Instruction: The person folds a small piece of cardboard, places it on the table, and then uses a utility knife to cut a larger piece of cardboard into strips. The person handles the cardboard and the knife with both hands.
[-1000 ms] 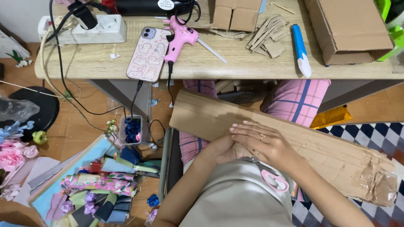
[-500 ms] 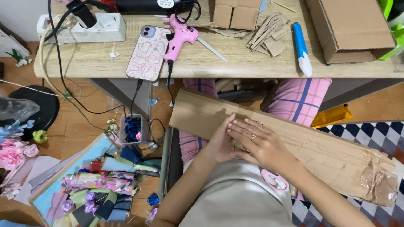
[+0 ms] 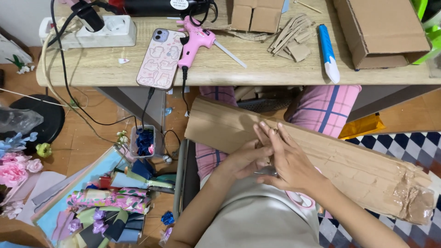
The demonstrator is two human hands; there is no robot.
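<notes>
From my remote seat, looking down through the head camera: a long strip of brown cardboard (image 3: 321, 160) lies across the lap of a person seated at a wooden desk (image 3: 248, 69). Its long axis runs from the upper left, under the desk edge, down to the lower right, where crumpled clear tape covers its end.

Both hands meet on the strip near its middle, a little toward the left end. The right hand (image 3: 287, 158) lies on top, fingers stretched flat and pointing up and left along the board, gripping nothing that I can see. The left hand (image 3: 245, 158) is tucked partly beneath it at the near edge of the cardboard; its fingers are curled, but whether they pinch the edge or merely rest there I cannot tell. A small greyish thing shows between the two hands, too hidden to name. The longer free part of the strip extends to the right, on the right hand's side.

On the desk, well apart from the hands, sit a pink glue gun (image 3: 195, 41), a phone in a pink case (image 3: 161, 57), a white power strip (image 3: 98, 32), a blue-and-white cutter (image 3: 328, 53), a heap of cardboard scraps (image 3: 291, 36) and an open cardboard box (image 3: 381, 32).
</notes>
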